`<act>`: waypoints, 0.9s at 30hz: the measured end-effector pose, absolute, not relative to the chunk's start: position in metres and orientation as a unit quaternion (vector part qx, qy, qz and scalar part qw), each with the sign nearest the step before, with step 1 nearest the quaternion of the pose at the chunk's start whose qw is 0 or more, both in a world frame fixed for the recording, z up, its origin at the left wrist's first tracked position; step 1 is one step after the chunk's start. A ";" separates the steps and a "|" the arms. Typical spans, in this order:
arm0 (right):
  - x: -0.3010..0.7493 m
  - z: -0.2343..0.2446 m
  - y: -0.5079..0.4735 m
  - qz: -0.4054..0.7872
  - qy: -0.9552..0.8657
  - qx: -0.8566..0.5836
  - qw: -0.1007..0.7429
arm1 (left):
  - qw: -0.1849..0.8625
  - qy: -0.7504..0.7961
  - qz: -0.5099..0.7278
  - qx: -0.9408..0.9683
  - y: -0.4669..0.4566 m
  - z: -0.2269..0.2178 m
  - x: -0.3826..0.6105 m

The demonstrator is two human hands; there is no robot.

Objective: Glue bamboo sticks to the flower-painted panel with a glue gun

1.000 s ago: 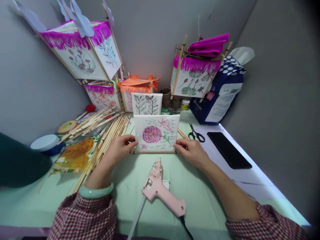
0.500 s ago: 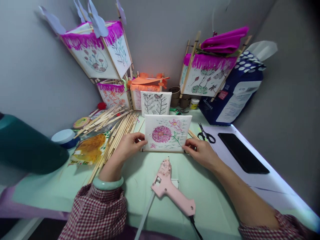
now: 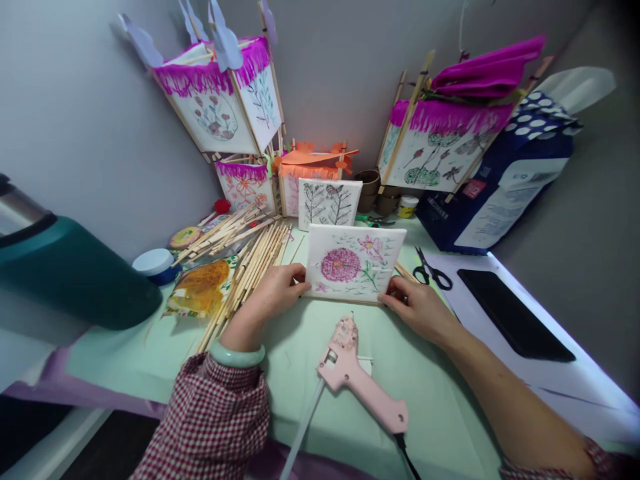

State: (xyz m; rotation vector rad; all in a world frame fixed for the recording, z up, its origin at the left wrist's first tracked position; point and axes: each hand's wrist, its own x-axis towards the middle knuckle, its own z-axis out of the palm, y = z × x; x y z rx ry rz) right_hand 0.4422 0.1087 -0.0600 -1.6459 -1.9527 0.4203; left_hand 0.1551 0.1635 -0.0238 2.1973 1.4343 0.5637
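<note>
A white panel (image 3: 340, 263) with a pink and green flower drawing stands upright on the table, a thin wooden stick (image 3: 345, 302) along its bottom edge. My left hand (image 3: 283, 290) pinches its lower left corner between thumb and fingers. At the lower right corner my right hand (image 3: 417, 303) grips it the same way. A pink hot glue gun (image 3: 350, 373) lies on its side just in front, its nozzle toward the panel and a glue stick (image 3: 305, 427) out of its rear. Behind stands a second panel (image 3: 330, 203) with dark leaf drawings.
Loose wooden sticks (image 3: 250, 280) and an amber-coloured packet (image 3: 203, 290) lie left, beside a teal bottle (image 3: 75, 267). Scissors (image 3: 433, 273) and a black phone (image 3: 515, 313) lie right. Finished paper lanterns (image 3: 205, 120) and a tissue pack (image 3: 515, 180) stand at the back.
The whole view has shifted, so things appear farther right and more of the bottle shows. Both hands keep hold of the panel, which has hardly moved on the table.
</note>
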 end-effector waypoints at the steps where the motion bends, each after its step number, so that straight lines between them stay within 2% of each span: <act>1: 0.442 -0.060 0.109 0.159 -0.726 -0.613 0.269 | 0.222 0.520 0.202 0.800 0.164 -0.024 0.155; 27: 0.447 -0.055 0.113 0.200 -0.745 -0.573 0.278 | 0.196 0.514 0.127 0.825 0.170 -0.029 0.155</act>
